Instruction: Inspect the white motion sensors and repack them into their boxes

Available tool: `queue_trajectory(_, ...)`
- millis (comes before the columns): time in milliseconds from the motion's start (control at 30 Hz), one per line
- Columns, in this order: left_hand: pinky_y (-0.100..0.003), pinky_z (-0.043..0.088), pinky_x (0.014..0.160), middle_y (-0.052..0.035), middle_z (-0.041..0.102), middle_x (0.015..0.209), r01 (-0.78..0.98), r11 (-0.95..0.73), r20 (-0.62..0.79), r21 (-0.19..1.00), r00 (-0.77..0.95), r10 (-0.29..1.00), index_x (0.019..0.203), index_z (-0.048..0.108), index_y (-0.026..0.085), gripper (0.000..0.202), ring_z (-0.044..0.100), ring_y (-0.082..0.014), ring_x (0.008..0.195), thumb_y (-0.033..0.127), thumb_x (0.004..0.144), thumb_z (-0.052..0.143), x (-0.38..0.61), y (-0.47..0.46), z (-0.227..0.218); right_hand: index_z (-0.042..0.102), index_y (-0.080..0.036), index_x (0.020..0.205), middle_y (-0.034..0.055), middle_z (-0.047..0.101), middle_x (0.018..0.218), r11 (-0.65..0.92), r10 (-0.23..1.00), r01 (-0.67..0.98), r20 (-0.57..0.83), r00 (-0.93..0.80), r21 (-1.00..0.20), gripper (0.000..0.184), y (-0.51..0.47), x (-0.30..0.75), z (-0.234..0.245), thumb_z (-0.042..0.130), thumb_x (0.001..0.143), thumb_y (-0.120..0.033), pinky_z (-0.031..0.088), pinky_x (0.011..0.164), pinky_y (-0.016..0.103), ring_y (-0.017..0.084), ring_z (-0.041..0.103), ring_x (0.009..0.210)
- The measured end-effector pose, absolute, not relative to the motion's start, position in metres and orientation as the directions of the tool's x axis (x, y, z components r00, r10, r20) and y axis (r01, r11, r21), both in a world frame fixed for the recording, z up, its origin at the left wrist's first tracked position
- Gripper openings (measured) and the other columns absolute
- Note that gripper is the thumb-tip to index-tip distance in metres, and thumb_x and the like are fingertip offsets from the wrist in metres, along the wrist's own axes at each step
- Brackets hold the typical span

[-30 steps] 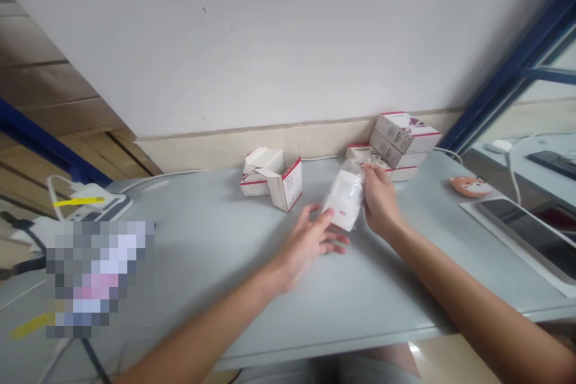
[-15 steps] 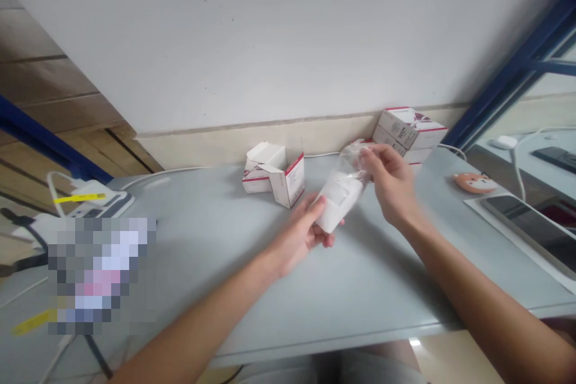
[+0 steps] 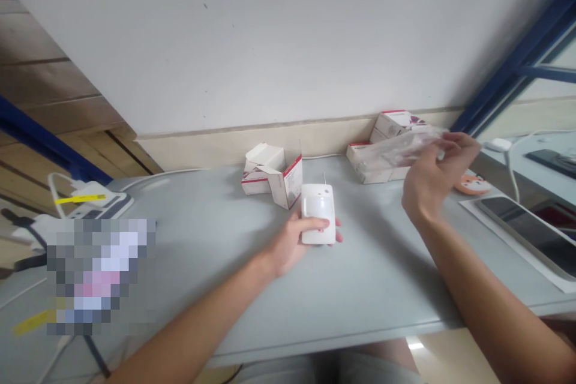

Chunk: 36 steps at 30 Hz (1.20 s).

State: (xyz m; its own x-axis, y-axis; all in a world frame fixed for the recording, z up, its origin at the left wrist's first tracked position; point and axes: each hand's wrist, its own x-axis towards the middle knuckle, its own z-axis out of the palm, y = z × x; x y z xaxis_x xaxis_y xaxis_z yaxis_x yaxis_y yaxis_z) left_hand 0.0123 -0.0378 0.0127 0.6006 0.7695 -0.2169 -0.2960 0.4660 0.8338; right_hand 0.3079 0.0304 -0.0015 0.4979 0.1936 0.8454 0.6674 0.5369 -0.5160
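Now, a white sensor [image 3: 318,214] is being held upright in the left hand [image 3: 288,246], a thin antenna rising from its top edge. The fingers are curled closed around its back, and the thumb [image 3: 312,224] is pressed across its lower front, so a firm grip is on show. Whether its base is touching the grey table [image 3: 216,222] cannot be told.

Over on the right, the right hand [image 3: 434,177] is raised above the table, partly closed. A crumpled clear bag [image 3: 400,150] is pinched in its fingers, and the bag is stretched out leftward in front of a stack of white cartons [image 3: 364,168] with red trim, set against the wall.

Just behind the sensor and to its left, an open carton [image 3: 288,187] of the same kind is standing with its flaps up. A thin white cable [image 3: 324,156] is run along the back of the table. Beyond the right hand, an orange fox-faced object [image 3: 472,186] is seen partly hidden, and a tablet [image 3: 531,234] is lying on a white sheet near the right edge. At the far left, a white device [image 3: 90,204] with a yellow tag is sitting beside a pixelated patch [image 3: 99,276], whose contents cannot be made out.
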Motion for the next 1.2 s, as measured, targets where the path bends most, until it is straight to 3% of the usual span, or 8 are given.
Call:
queue_trajectory(67, -0.036, 0.050, 0.077, -0.0101, 0.076, 0.098, -0.333, 0.473, -0.219, 0.816, 0.580, 0.785, 0.122, 0.062, 0.017, 0.047, 0.076, -0.0259, 0.081, 0.033, 0.081, 0.081, 0.013, -0.037, 0.010, 0.050, -0.027, 0.109, 0.0121, 0.054, 0.113, 0.536, 0.135, 0.629, 0.792, 0.595, -0.564, 0.016, 0.026, 0.295, 0.002, 0.059, 0.097, -0.021, 0.054, 0.061, 0.034, 0.023, 0.065, 0.088)
queue_trajectory(133, -0.035, 0.050, 0.072, -0.0120, 0.076, 0.095, -0.366, 0.490, -0.215, 0.791, 0.583, 0.783, 0.119, 0.064, 0.015, 0.044, 0.075, -0.0264, 0.076, 0.046, 0.088, 0.073, 0.014, -0.035, 0.009, 0.051, -0.027, 0.109, 0.0085, 0.056, 0.112, 0.538, 0.300, 0.576, 0.779, 0.551, -0.615, 0.017, 0.019, 0.275, 0.006, 0.058, 0.096, -0.019, 0.056, 0.062, 0.034, 0.021, 0.067, 0.087)
queue_trajectory(267, -0.035, 0.049, 0.068, -0.0146, 0.076, 0.092, -0.395, 0.504, -0.186, 0.768, 0.615, 0.766, 0.119, 0.066, 0.013, 0.051, 0.075, -0.0290, 0.073, 0.058, 0.096, 0.056, 0.017, -0.033, 0.011, 0.061, -0.025, 0.097, 0.0035, 0.066, 0.098, 0.558, 0.601, 0.709, 0.799, 0.013, -0.431, 0.021, 0.001, 0.243, 0.010, 0.059, 0.085, -0.009, 0.055, 0.077, 0.037, 0.024, 0.067, 0.092)
queue_trajectory(400, -0.037, 0.049, 0.069, -0.0145, 0.077, 0.093, -0.415, 0.511, -0.190, 0.753, 0.607, 0.772, 0.124, 0.066, 0.015, 0.054, 0.075, -0.0304, 0.072, 0.059, 0.096, 0.050, 0.017, -0.033, 0.013, 0.065, -0.024, 0.089, 0.0027, 0.073, 0.095, 0.637, 0.747, 0.650, 0.538, -0.389, -0.414, 0.031, -0.010, 0.233, 0.011, 0.052, 0.069, -0.004, 0.050, 0.079, 0.039, 0.024, 0.067, 0.087)
queue_trajectory(567, -0.037, 0.049, 0.071, -0.0161, 0.077, 0.095, -0.431, 0.518, -0.179, 0.739, 0.616, 0.767, 0.125, 0.066, 0.011, 0.054, 0.075, -0.0320, 0.074, 0.049, 0.093, 0.045, 0.015, -0.033, 0.010, 0.065, -0.023, 0.091, 0.0004, 0.074, 0.091, 0.563, 0.818, 0.617, 0.477, -0.321, -0.550, 0.029, -0.013, 0.235, 0.014, 0.050, 0.070, -0.010, 0.047, 0.089, 0.044, 0.025, 0.067, 0.084)
queue_trajectory(767, -0.039, 0.048, 0.074, -0.0174, 0.078, 0.097, -0.431, 0.535, -0.148, 0.727, 0.662, 0.735, 0.128, 0.063, 0.008, 0.057, 0.075, -0.0337, 0.077, 0.041, 0.086, 0.043, 0.012, -0.030, 0.003, 0.064, -0.027, 0.123, 0.0029, 0.075, 0.099, 0.498, 0.859, 0.621, 0.444, -0.255, -0.605, 0.028, -0.015, 0.234, 0.020, 0.050, 0.099, -0.028, 0.045, 0.095, 0.046, 0.027, 0.069, 0.096)
queue_trajectory(900, -0.040, 0.048, 0.077, -0.0178, 0.078, 0.097, -0.422, 0.535, -0.173, 0.732, 0.644, 0.745, 0.125, 0.065, 0.006, 0.057, 0.074, -0.0333, 0.077, 0.040, 0.085, 0.041, 0.011, -0.029, 0.000, 0.063, -0.027, 0.125, 0.0033, 0.075, 0.101, 0.484, 0.853, 0.688, 0.466, -0.234, -0.541, 0.026, -0.018, 0.227, 0.022, 0.048, 0.105, -0.033, 0.043, 0.095, 0.047, 0.026, 0.068, 0.093)
queue_trajectory(1200, -0.044, 0.051, 0.075, -0.0200, 0.076, 0.089, -0.469, 0.529, -0.143, 0.708, 0.637, 0.757, 0.123, 0.062, 0.003, 0.057, 0.069, -0.0329, 0.070, 0.036, 0.082, 0.041, 0.012, -0.033, 0.001, 0.068, -0.030, 0.120, 0.0009, 0.078, 0.100, 0.416, 0.886, 0.622, 0.450, -0.112, -0.664, 0.025, -0.016, 0.223, 0.021, 0.048, 0.107, -0.036, 0.044, 0.088, 0.042, 0.025, 0.067, 0.094)
